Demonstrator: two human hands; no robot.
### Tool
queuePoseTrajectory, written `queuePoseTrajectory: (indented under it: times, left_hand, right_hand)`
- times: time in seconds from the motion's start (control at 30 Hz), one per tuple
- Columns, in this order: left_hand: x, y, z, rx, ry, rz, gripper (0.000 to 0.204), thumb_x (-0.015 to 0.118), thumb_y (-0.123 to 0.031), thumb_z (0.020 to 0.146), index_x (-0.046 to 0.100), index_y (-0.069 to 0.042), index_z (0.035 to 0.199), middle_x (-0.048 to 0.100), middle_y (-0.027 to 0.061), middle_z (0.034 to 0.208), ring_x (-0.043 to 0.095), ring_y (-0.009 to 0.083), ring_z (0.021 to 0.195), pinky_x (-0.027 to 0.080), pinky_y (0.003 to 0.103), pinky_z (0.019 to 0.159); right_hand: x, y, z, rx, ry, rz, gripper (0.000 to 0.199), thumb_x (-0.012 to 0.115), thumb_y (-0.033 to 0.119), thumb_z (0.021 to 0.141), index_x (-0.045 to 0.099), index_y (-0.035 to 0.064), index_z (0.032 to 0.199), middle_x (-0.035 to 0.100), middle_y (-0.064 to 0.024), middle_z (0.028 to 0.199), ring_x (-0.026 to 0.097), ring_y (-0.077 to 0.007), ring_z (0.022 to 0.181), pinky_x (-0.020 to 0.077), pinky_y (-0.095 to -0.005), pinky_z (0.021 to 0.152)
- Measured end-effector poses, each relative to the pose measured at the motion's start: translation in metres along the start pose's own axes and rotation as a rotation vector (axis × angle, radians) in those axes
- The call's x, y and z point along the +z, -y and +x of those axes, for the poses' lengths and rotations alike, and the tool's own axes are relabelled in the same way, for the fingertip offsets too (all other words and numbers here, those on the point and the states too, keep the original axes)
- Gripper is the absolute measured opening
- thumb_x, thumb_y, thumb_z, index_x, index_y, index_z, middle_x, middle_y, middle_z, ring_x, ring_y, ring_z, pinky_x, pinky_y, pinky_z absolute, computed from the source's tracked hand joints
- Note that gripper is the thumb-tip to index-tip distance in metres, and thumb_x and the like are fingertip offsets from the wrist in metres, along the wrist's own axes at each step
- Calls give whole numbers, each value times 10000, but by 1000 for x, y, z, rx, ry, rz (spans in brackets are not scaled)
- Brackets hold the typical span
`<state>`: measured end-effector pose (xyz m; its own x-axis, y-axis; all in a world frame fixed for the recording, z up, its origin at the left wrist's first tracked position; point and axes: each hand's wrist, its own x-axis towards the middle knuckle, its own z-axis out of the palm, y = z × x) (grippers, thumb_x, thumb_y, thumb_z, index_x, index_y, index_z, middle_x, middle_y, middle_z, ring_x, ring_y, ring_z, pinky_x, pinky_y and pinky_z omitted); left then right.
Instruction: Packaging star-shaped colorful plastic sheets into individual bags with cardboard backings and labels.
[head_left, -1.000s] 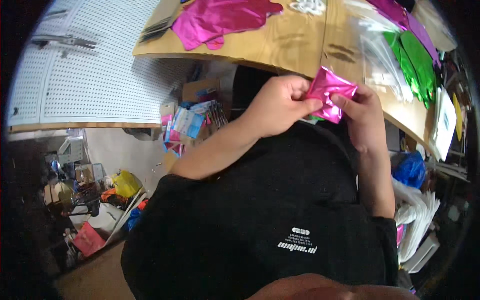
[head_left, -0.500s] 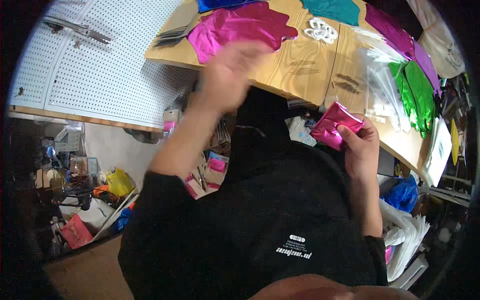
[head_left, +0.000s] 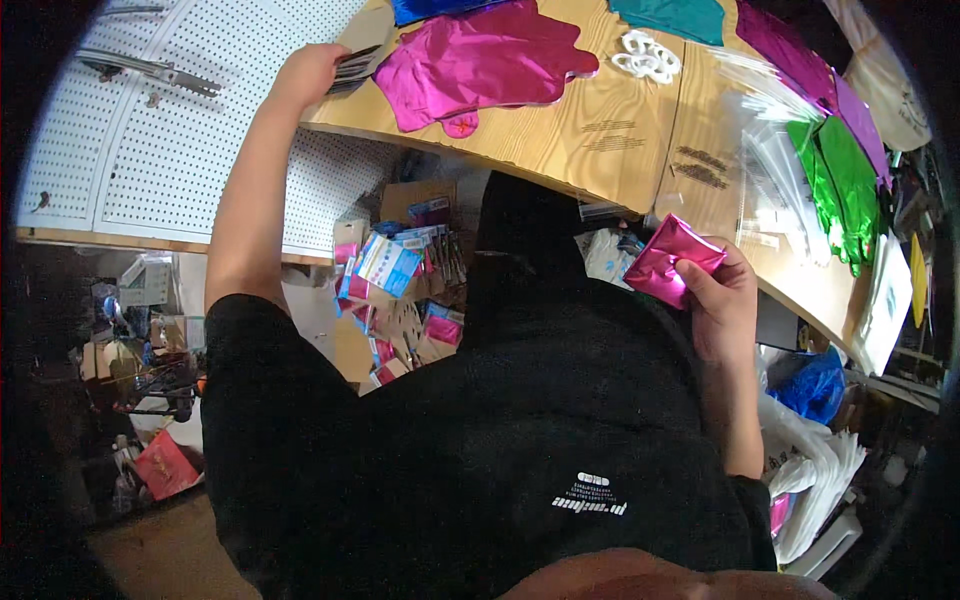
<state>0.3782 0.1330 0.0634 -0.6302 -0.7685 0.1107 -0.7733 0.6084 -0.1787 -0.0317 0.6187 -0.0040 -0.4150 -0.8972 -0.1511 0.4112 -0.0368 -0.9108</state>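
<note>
At the far left edge of the table, my left hand [head_left: 310, 75] is closed on the edge of a stack of grey-brown cards [head_left: 362, 45]; its fingertips are partly hidden there. My right hand [head_left: 722, 290], lower and to the right, pinches a folded shiny pink foil packet [head_left: 670, 258], thumb on top. Flat shiny pink foil sheets [head_left: 480, 65] with a scalloped outline lie beside the cards. A small rounded pink tab [head_left: 460, 125] pokes out under their near edge.
The wooden table [head_left: 560, 140] carries a white coiled bundle [head_left: 648, 57], clear plastic sleeves [head_left: 775, 180] and green foil [head_left: 832, 190]. A white pegboard [head_left: 190, 130] stands at the left. Below lie several packaged items [head_left: 388, 265] in a box. White bags [head_left: 810, 480] hang lower right.
My left hand has swung left from over the pink foil sheets to the card stack. The right hand keeps the pink packet nearly in place. More packages below are now uncovered.
</note>
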Motion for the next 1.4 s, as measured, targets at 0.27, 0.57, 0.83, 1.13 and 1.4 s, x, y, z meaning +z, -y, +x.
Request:
queuePoseTrajectory:
  times: [0.27,0.57,0.83,1.13,1.4]
  left_hand:
    - [-5,2,-8,45,-156,31,288,637,-166,927,740,-151,1196,742,145,1067,706,364,984,563,476,878]
    - [-26,-33,-25,-57,-187,-39,233,714,-332,928,774,-137,1041,735,105,1001,696,349,925,553,443,805]
    - [-75,-201,-103,-6,-742,-265,160,766,-233,893,730,-79,915,710,78,917,700,301,802,562,401,705]
    - [-35,-366,-130,269,-497,-642,146,815,-162,848,715,-70,902,687,107,900,685,348,806,561,432,690]
    - [-28,-362,-147,103,-320,-1351,360,666,-310,1047,691,18,1194,712,118,1114,695,171,994,561,287,810]
  right_hand:
    - [9,2,-6,37,0,-51,220,762,-56,905,699,10,1105,776,-76,1018,708,-128,866,572,-289,826]
    - [-4,0,-10,63,65,-80,223,743,-51,915,682,6,1122,765,-100,1052,728,-163,915,595,-323,853]
    - [7,13,-21,47,75,-43,232,757,-42,913,683,9,1126,765,-82,1024,719,-149,898,586,-313,855]
    - [19,14,-18,-17,70,33,236,725,-66,927,671,-3,1148,754,-108,1060,722,-180,934,591,-349,888]
    - [21,15,-14,-3,28,16,223,717,-53,940,667,-4,1152,754,-98,1048,720,-173,928,586,-336,882]
